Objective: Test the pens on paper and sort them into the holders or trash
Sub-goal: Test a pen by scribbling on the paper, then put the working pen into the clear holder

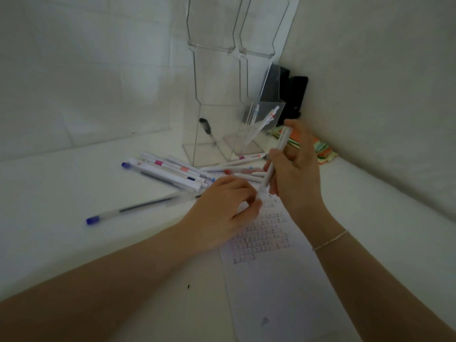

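Head view: right hand (297, 169) grips white pen (271, 164); left hand (222, 213) pinches its lower tip.

The white tabletop (74, 183) is carrying a heap of white pens (172, 171) that are showing pink, salmon and dark blue bands, while a clear pen with a blue cap (128, 210) is lying apart. The white paper (271, 280) is showing rows of small dark test marks. Behind the clear acrylic holders (222, 124), sticky notes (318, 148) are showing orange, green and yellow.
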A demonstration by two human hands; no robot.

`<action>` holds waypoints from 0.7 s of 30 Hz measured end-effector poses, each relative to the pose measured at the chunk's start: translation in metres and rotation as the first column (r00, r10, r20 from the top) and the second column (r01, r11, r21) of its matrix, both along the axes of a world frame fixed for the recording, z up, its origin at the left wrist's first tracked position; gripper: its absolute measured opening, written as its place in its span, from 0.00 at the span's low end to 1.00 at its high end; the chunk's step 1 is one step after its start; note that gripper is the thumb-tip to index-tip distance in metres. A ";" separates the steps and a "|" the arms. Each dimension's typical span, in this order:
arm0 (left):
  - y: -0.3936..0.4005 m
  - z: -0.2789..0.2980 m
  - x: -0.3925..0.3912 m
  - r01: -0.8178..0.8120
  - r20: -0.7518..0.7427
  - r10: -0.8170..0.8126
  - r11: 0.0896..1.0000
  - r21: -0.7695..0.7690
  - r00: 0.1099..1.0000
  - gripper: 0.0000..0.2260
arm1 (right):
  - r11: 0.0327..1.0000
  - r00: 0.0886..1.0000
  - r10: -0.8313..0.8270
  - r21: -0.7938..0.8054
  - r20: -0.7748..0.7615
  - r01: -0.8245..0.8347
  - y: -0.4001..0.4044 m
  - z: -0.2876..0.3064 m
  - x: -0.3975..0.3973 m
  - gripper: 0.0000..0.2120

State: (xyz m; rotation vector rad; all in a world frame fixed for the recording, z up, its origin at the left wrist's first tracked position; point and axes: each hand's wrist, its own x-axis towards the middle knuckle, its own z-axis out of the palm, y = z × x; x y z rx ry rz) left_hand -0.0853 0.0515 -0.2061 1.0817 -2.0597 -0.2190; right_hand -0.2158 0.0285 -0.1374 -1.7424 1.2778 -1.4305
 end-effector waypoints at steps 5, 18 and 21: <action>0.000 -0.001 -0.001 -0.006 0.123 0.010 0.999 -0.035 0.992 0.16 | 0.996 0.999 0.001 0.093 0.042 -0.005 -0.003 -0.008 -0.004 0.17; -0.012 -0.014 0.006 -0.450 0.192 0.458 0.889 -0.088 0.868 0.15 | 0.927 0.891 -0.345 -0.252 -0.295 0.276 -0.121 0.105 0.034 0.17; -0.014 -0.019 0.006 -0.468 0.239 0.477 0.879 -0.095 0.846 0.16 | 0.956 0.836 -0.291 -0.176 -0.465 0.235 -0.133 0.088 0.038 0.20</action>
